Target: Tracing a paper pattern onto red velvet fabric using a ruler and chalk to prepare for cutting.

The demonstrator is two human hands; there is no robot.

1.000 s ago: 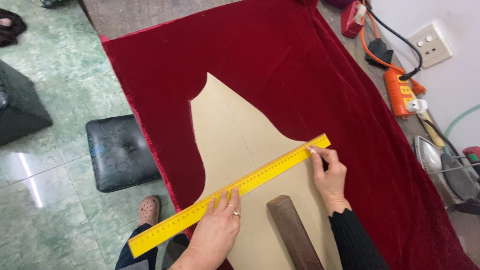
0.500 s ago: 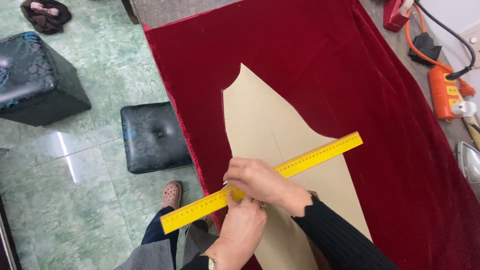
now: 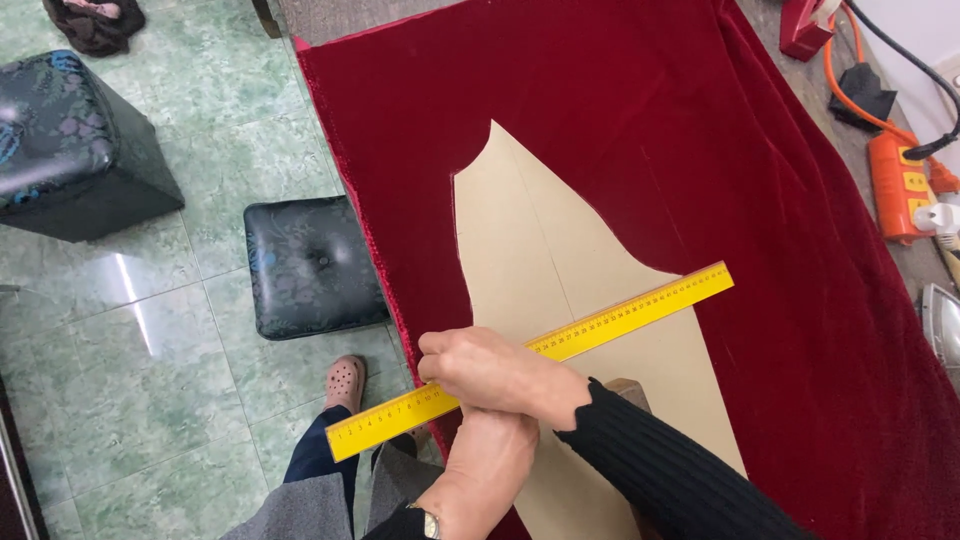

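Ruler (image 3: 620, 310): long, yellow, slanted across tan paper pattern (image 3: 560, 260); right hand (image 3: 495, 370) and left hand (image 3: 490, 465) press it flat.

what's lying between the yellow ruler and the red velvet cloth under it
In the head view, a tan paper pattern piece lies flat between the yellow ruler and the red velvet cloth; the ruler's two ends reach past its edges.
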